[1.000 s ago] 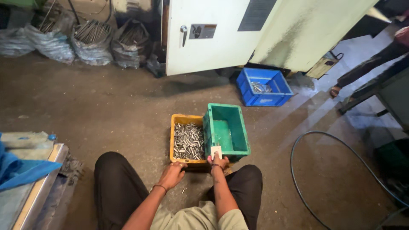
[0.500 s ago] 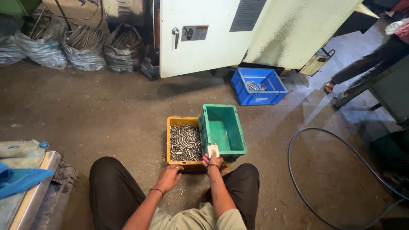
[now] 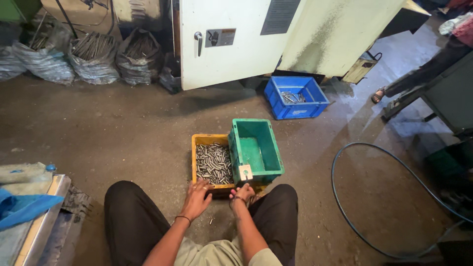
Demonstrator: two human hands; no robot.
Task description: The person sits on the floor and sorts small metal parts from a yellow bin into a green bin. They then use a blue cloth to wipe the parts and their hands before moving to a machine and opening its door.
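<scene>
Concrete floor bears yellow crate (image 3: 194, 162) of steel pins (image 3: 213, 164). Left hand (image 3: 197, 199), fingers spread, rests at its near rim; right hand (image 3: 241, 193) grips green crate (image 3: 255, 150) alongside.

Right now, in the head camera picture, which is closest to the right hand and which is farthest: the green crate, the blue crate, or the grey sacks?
From the right hand:
1. Green crate, touching it, just ahead.
2. Blue crate, farther ahead, right, by the machine.
3. Grey sacks, farthest, far left by the wall.
</scene>
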